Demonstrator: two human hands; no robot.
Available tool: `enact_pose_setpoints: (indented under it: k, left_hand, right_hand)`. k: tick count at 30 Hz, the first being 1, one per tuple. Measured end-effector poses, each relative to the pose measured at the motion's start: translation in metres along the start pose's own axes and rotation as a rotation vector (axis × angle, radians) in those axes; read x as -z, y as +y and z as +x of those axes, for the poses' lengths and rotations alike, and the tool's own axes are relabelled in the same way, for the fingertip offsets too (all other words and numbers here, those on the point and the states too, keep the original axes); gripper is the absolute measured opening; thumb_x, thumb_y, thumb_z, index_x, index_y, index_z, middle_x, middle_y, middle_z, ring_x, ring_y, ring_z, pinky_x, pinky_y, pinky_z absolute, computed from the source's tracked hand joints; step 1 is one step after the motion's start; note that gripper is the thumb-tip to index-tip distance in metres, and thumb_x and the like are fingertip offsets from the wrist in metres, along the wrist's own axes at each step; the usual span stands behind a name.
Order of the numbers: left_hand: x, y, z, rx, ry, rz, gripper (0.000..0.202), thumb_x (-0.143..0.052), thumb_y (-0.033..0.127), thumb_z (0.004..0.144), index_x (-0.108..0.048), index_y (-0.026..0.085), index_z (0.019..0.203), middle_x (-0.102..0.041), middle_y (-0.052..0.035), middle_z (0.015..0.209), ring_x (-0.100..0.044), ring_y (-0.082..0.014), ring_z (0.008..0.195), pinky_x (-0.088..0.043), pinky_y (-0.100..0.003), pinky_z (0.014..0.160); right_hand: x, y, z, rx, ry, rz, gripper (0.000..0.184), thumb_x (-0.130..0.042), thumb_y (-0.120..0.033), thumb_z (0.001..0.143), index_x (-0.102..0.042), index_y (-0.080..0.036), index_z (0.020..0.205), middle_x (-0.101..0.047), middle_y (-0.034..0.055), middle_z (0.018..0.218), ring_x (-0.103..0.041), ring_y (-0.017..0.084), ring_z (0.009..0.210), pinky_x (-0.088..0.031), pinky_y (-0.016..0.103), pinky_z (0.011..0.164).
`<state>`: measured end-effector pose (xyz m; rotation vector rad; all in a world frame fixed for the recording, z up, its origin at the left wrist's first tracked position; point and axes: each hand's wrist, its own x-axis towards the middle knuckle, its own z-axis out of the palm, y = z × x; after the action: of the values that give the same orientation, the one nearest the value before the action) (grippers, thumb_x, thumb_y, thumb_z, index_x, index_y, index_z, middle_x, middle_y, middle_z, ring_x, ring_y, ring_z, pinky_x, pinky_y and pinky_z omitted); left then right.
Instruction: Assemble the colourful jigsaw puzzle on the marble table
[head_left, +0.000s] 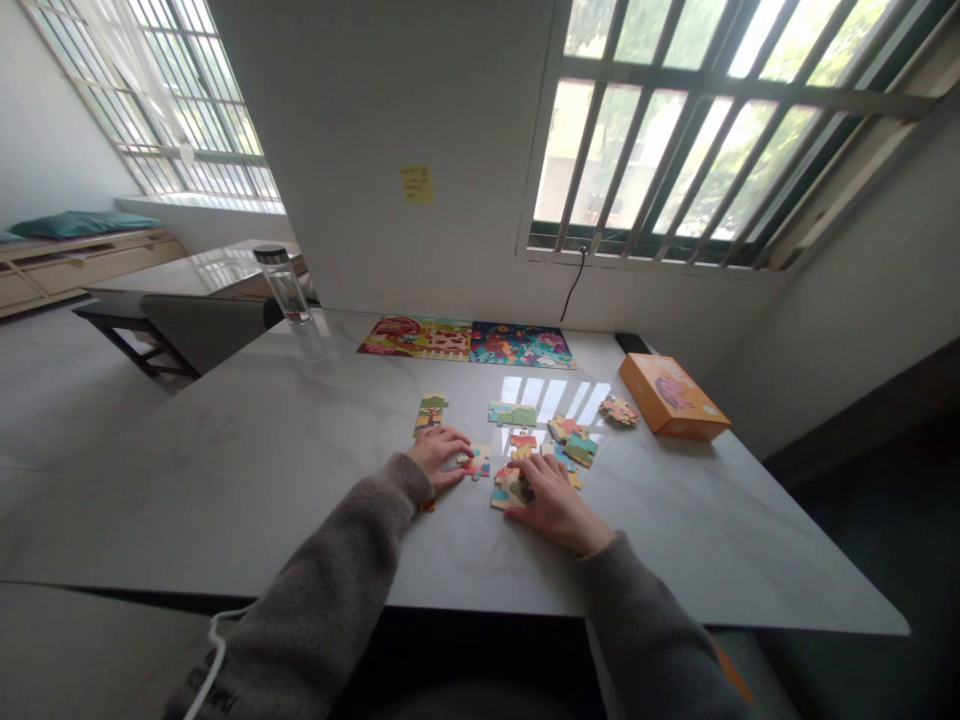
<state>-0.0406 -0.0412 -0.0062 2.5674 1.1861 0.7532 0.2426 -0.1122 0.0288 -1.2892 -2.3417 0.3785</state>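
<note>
Jigsaw puzzle pieces lie on the white marbled table (247,480). My left hand (439,458) rests on the table with fingers stretched out, its fingertips at the edge of a light puzzle piece with red and blue (477,462). Above this hand stands a joined strip of pieces with a tree picture (430,412); an orange bit shows below the wrist. My right hand (556,503) lies with fingers apart over some pieces (504,492), partly hiding them. Just beyond it are a red and yellow piece (523,442), a green joined pair (513,414) and a loose cluster (577,446).
A small pile of pieces (619,411) lies beside an orange box (673,396). Two colourful picture sheets (420,338) lie along the wall. At the table's left far corner stands a clear bottle (285,287). A black flat object (634,344) is behind the box.
</note>
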Motion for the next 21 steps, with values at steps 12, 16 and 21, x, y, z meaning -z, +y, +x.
enact_pose_setpoints:
  k: [12,16,21]
  left_hand:
    - [0.016,0.016,0.004,-0.039,0.075,-0.092,0.023,-0.065,0.031,0.083,-0.072,0.024,0.104,-0.072,-0.0070,0.111,-0.063,-0.0272,0.109,-0.045,-0.046,0.103]
    - [0.021,0.025,0.007,0.012,0.132,-0.226,0.018,-0.060,0.031,0.089,-0.073,0.021,0.097,-0.075,-0.0063,0.096,-0.069,-0.0240,0.094,-0.051,-0.041,0.093]
    - [0.022,0.034,0.010,0.133,0.211,-0.474,0.028,-0.063,0.040,0.090,-0.069,0.019,0.108,-0.077,-0.0043,0.087,-0.072,-0.0208,0.084,-0.055,-0.036,0.086]
  right_hand:
    - [-0.003,-0.002,0.007,-0.064,0.071,0.473,0.013,-0.059,-0.036,0.094,-0.060,-0.023,0.094,-0.059,0.0038,0.093,-0.060,0.020,0.086,-0.053,0.037,0.082]
    - [-0.007,-0.006,0.024,-0.146,0.141,0.827,0.025,-0.059,-0.046,0.093,-0.055,-0.024,0.103,-0.054,-0.0023,0.079,-0.057,0.014,0.067,-0.053,0.030,0.065]
    - [-0.012,-0.021,0.056,-0.194,0.315,0.963,0.035,-0.068,-0.049,0.086,-0.058,-0.023,0.107,-0.058,-0.0020,0.081,-0.064,0.015,0.071,-0.055,0.030,0.066]
